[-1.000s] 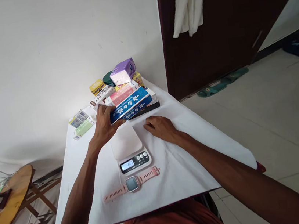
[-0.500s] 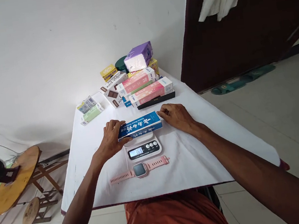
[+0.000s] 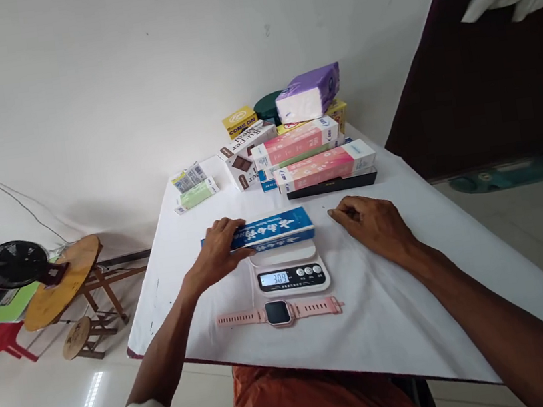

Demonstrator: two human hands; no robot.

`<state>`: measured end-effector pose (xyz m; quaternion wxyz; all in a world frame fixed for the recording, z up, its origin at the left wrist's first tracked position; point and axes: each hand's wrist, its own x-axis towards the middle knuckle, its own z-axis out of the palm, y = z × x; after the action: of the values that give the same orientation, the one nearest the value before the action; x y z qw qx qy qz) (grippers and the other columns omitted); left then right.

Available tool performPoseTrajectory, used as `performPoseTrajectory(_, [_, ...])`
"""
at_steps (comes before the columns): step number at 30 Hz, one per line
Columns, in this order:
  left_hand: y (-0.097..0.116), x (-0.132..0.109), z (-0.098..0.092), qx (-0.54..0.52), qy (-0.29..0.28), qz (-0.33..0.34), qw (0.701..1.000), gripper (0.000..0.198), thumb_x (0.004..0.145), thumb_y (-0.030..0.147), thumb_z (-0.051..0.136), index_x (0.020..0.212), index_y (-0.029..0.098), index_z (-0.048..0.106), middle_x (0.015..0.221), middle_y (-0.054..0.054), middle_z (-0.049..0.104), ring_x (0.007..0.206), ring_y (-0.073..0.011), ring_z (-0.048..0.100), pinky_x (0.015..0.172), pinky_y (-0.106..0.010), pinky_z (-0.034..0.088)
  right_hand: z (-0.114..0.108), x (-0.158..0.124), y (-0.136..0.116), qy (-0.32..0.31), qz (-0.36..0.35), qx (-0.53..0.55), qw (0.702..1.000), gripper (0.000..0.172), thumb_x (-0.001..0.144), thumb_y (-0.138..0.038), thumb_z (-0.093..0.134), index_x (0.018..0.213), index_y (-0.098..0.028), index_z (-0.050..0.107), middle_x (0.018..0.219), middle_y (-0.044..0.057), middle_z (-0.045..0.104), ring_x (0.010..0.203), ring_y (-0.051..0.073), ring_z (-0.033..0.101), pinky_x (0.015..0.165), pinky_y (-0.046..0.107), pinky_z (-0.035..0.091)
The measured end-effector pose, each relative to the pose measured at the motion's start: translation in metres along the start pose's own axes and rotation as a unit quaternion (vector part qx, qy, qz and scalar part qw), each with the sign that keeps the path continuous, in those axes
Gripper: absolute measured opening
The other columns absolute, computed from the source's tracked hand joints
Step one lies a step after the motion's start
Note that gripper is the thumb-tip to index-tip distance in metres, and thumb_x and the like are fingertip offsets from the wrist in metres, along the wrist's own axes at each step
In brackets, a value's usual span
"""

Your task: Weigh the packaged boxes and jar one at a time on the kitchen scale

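My left hand (image 3: 222,247) grips the left end of a blue toothpaste box (image 3: 275,228), thumb at the front and fingers over the top. The box lies across the pan of a white kitchen scale (image 3: 293,288), covering the back of it. Dark digits, apparently 309, show on the scale's lit display. To the right of the box, apart from it, my right hand (image 3: 372,219) rests on the cloth with its fingers curled in and nothing visible in them. In front of the scale lies a pink-strapped smartwatch (image 3: 277,313), its screen dark.
Behind the scale are pink-and-white boxes (image 3: 324,164), a black box (image 3: 332,185), a chocolate-pictured carton (image 3: 241,167), a purple tissue pack (image 3: 309,94) and a yellow box (image 3: 240,121). A pale green box (image 3: 195,195) lies left. The white-clothed table (image 3: 372,344) meets the wall.
My left hand has slid further along the box, over its left end. The scale's digits have changed. My right hand sits slightly farther from the box. The view has turned left.
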<state>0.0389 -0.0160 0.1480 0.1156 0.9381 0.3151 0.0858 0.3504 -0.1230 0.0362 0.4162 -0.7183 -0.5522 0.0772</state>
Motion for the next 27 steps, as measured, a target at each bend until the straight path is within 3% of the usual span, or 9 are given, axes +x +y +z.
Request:
performPoseTrajectory(3, [-0.039, -0.014, -0.02, -0.002, 0.051, -0.049, 0.998, 0.047, 0.094, 0.042, 0.075, 0.136, 0.026, 0.061, 0.127, -0.01, 0.067, 0.118, -0.0311, 0.064, 0.104, -0.049, 0.052, 0.001, 0.0, 0.0, -0.001, 0.002, 0.001, 1.0, 0.028, 0.092, -0.044, 0.056, 0.069, -0.027, 0.051, 0.073, 0.005, 0.07, 0.068, 0.022, 0.062, 0.068, 0.036, 0.044])
performPoseTrajectory(6, [-0.088, -0.008, -0.043, 0.034, 0.102, -0.115, 0.988, 0.049, 0.092, 0.043, 0.074, 0.136, 0.026, 0.061, 0.133, -0.012, 0.065, 0.125, -0.033, 0.062, 0.11, -0.051, 0.05, 0.002, 0.0, 0.0, -0.002, 0.002, 0.001, 1.0, 0.028, 0.092, -0.044, 0.056, 0.07, -0.027, 0.051, 0.074, 0.006, 0.071, 0.069, 0.022, 0.062, 0.068, 0.036, 0.045])
performPoseTrajectory(9, [-0.13, 0.024, -0.06, 0.094, 0.125, -0.19, 0.969, 0.049, 0.091, 0.038, 0.072, 0.136, 0.025, 0.061, 0.133, -0.013, 0.064, 0.129, -0.0352, 0.058, 0.113, -0.052, 0.047, 0.002, -0.001, 0.001, -0.003, 0.001, -0.003, 1.0, 0.028, 0.092, -0.044, 0.056, 0.07, -0.027, 0.052, 0.074, 0.005, 0.07, 0.068, 0.022, 0.062, 0.068, 0.036, 0.045])
performPoseTrajectory(12, [-0.158, 0.066, -0.068, 0.122, 0.122, -0.224, 0.959, 0.049, 0.092, 0.036, 0.07, 0.139, 0.024, 0.061, 0.136, -0.014, 0.061, 0.133, -0.0352, 0.053, 0.115, -0.051, 0.043, 0.001, -0.002, 0.0, 0.001, 0.003, -0.004, 1.0, 0.031, 0.094, -0.045, 0.055, 0.07, -0.027, 0.05, 0.072, 0.004, 0.068, 0.067, 0.021, 0.061, 0.068, 0.036, 0.045])
performPoseTrajectory(15, [-0.172, 0.098, -0.068, 0.124, 0.105, -0.229, 0.96, 0.049, 0.094, 0.038, 0.067, 0.141, 0.025, 0.059, 0.14, -0.014, 0.059, 0.136, -0.0348, 0.049, 0.116, -0.05, 0.04, -0.001, -0.003, -0.002, 0.002, 0.006, 0.005, 1.0, 0.031, 0.094, -0.046, 0.055, 0.07, -0.027, 0.049, 0.07, 0.003, 0.065, 0.065, 0.02, 0.059, 0.068, 0.036, 0.045])
performPoseTrajectory(18, [-0.18, 0.115, -0.062, 0.134, 0.083, -0.232, 0.96, 0.05, 0.094, 0.038, 0.066, 0.142, 0.023, 0.06, 0.143, -0.016, 0.056, 0.136, -0.0357, 0.047, 0.116, -0.05, 0.038, -0.002, -0.003, -0.002, -0.004, 0.008, 0.013, 1.0, 0.032, 0.094, -0.047, 0.054, 0.07, -0.027, 0.05, 0.069, 0.003, 0.064, 0.065, 0.02, 0.058, 0.068, 0.036, 0.044])
performPoseTrajectory(27, [-0.193, 0.126, -0.047, 0.141, 0.064, -0.233, 0.96, 0.055, 0.095, 0.037, 0.063, 0.148, 0.023, 0.057, 0.146, -0.019, 0.053, 0.138, -0.0388, 0.046, 0.115, -0.054, 0.037, -0.002, -0.002, -0.003, -0.001, 0.0, 0.01, 1.0, 0.033, 0.095, -0.047, 0.053, 0.069, -0.028, 0.046, 0.068, 0.003, 0.063, 0.063, 0.021, 0.057, 0.066, 0.036, 0.044])
